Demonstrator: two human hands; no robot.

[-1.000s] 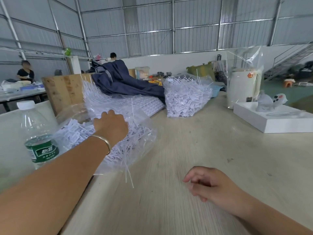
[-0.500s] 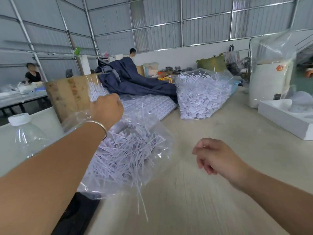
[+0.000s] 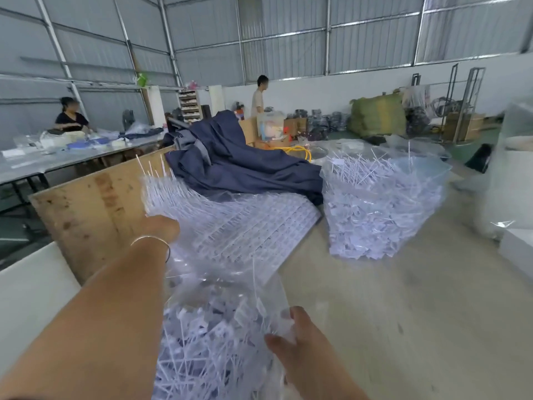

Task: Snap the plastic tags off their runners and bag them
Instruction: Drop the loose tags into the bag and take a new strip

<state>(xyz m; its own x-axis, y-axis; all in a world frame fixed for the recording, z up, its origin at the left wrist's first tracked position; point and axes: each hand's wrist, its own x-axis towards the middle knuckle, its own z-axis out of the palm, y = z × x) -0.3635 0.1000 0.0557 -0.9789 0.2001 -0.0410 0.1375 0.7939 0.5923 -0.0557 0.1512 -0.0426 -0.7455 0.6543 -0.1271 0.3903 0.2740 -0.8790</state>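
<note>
A pale wooden table (image 3: 389, 307) carries a tag-filled clear bag (image 3: 380, 209), runner sheets (image 3: 259, 226) and dark blue cloth (image 3: 230, 166).

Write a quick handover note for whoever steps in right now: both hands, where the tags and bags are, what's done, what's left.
Left hand: grips the top of the near clear bag, lifted off the table.
Right hand: holds that bag's right side, fingers on the plastic.
Near bag: partly filled with loose tags.
Second bag: stands on the table to the right, fairly full.
Unsnapped runner sheets: stacked behind the near bag.
Done: many tags bagged.
Left: snap and bag the remaining sheets.
</note>
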